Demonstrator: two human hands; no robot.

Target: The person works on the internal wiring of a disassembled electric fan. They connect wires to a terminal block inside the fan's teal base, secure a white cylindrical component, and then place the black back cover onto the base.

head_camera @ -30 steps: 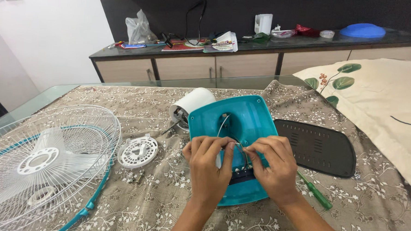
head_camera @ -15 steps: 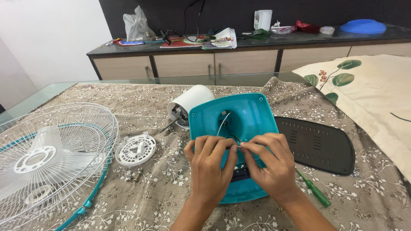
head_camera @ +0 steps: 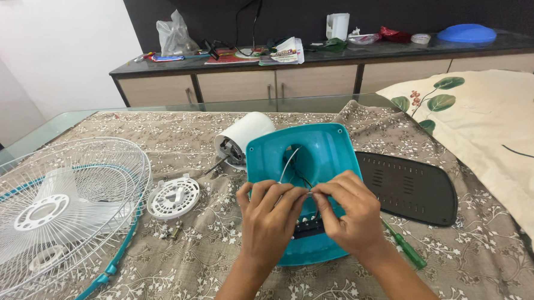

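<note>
Teal plastic fan base shell [head_camera: 314, 164] lies hollow side up on the cloth-covered counter [head_camera: 214, 267]. Over its middle, the left hand [head_camera: 270, 219] and right hand [head_camera: 351, 213] meet, each grip pinched on thin wires [head_camera: 291, 163]. Left of the shell lies a round white plastic cap [head_camera: 173, 196]; right of it, a dark perforated plate [head_camera: 409, 187].

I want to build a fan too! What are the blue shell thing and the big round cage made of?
The teal fan base housing looks like moulded plastic: smooth, one even colour, soft sheen and rounded edges. The fan guard seems to be thin white-coated metal wire, judging by its fine spokes and rings, with a teal plastic-looking rim. It could be plastic; the look leaves that open.
</note>
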